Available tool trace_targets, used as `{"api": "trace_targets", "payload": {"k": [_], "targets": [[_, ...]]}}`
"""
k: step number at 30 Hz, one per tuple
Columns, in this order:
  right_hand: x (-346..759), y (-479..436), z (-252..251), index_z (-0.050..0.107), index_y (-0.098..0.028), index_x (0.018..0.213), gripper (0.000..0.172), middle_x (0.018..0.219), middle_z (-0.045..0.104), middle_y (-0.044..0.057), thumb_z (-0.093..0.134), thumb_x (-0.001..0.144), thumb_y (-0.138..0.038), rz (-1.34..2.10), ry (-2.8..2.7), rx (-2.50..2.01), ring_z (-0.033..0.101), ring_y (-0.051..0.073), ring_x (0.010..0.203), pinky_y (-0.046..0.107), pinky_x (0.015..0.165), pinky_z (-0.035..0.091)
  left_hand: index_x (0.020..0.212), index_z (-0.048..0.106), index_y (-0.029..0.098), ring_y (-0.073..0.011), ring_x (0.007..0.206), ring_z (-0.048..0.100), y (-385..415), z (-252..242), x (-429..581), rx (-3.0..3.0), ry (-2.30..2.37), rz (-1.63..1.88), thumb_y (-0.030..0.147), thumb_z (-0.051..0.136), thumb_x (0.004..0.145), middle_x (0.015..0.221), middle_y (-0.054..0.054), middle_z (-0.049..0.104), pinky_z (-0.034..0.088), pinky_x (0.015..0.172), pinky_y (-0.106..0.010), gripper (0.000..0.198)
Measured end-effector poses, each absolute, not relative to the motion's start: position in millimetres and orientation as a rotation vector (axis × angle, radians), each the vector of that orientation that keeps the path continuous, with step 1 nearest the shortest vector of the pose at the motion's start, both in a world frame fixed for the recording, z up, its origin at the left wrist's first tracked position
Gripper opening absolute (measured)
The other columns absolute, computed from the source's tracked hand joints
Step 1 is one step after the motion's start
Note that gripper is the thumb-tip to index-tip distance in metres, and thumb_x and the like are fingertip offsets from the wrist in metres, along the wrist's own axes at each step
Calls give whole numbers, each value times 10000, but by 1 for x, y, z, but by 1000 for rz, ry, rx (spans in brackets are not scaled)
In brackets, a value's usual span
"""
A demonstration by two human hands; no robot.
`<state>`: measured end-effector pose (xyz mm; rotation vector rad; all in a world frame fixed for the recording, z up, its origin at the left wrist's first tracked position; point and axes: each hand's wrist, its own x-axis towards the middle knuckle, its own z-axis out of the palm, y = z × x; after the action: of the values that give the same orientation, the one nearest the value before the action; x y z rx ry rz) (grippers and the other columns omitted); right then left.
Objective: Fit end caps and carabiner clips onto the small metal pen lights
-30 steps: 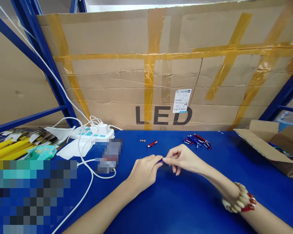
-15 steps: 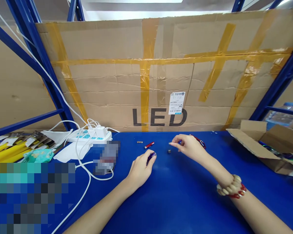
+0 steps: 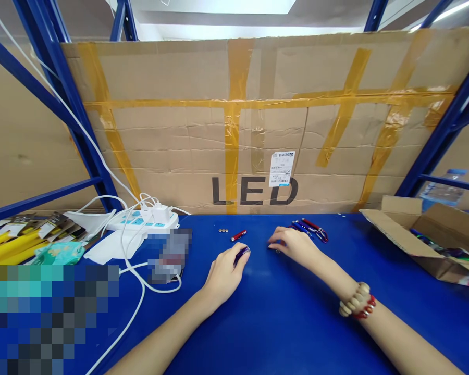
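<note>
My left hand (image 3: 224, 271) is closed around a short, shiny purple-blue tube (image 3: 242, 253), mostly hidden by the fingers. My right hand (image 3: 293, 245) is low over the blue table, fingers curled down together; whatever is in the fingertips is hidden. Just under that hand a small dark piece (image 3: 277, 251) partly shows. Between the hands and farther back lies a short red tube (image 3: 238, 236) with a silvery end. Left of it several small round button cells (image 3: 223, 230) sit in a row. Behind my right hand are blue pens or tubes (image 3: 301, 227) and a red one with a clip (image 3: 316, 229).
A white power strip (image 3: 168, 225) with plugs and cables stands at back left, beside a blurred phone-like object (image 3: 174, 255). Yellow packaged items (image 3: 13, 245) lie far left. An open cardboard box (image 3: 426, 255) is on the right. A large taped carton (image 3: 172, 140) closes off the back.
My right hand has lowered to the table and moved slightly left, covering most of the small dark piece. The left hand keeps its hold on the purple-blue tube. The view has tilted slightly.
</note>
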<state>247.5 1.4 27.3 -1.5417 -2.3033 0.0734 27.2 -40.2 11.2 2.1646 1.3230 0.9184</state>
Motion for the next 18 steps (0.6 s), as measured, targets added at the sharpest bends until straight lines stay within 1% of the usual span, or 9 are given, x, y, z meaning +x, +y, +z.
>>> {"api": "trace_targets", "payload": {"k": [2,4,7,9,13,15,18], "targets": [[245,1,27,711,-207,757,114,839,677,50,605,797,-189,116,-2296,-1529,634,198,752,257,593,432,987,588,258,-168,805,638,-40,11,27,2168,1299,940,321,394,926,909,8,684,461,703,-254,213],[243,0,27,699,-185,702,94,762,672,50,632,768,-180,172,-2273,-1504,623,185,692,266,608,443,961,603,251,-170,858,634,-40,12,28,2177,1276,960,307,411,919,957,4,686,464,750,-261,205],[240,-3,31,687,-168,742,95,762,663,56,622,780,-226,265,-2210,-1430,608,173,682,283,637,461,933,621,242,-178,864,632,-40,13,28,2189,1267,982,292,452,896,962,-5,691,470,746,-269,180],[236,-6,34,678,-163,787,134,804,656,62,596,801,-268,347,-2168,-1363,604,172,725,281,633,470,922,628,238,-178,825,634,-40,12,29,2188,1282,996,283,481,878,941,-7,694,473,718,-269,160],[225,-14,38,641,-156,774,227,857,620,70,576,803,-371,602,-2097,-1248,588,163,754,246,554,488,906,645,236,-179,791,642,-37,9,28,2182,1323,1014,253,514,860,914,-5,701,473,683,-263,140],[219,-19,39,615,-155,786,302,828,599,56,553,807,-450,769,-2069,-1204,578,148,717,231,513,493,912,656,246,-178,814,646,-35,8,27,2195,1318,1010,233,522,857,931,1,704,476,689,-255,146],[213,-25,41,584,-156,799,397,716,556,15,545,781,-551,1017,-2043,-1155,555,127,649,212,474,482,936,671,253,-173,809,648,-35,8,27,2221,1307,1001,217,514,867,939,1,703,478,679,-245,176]]}}
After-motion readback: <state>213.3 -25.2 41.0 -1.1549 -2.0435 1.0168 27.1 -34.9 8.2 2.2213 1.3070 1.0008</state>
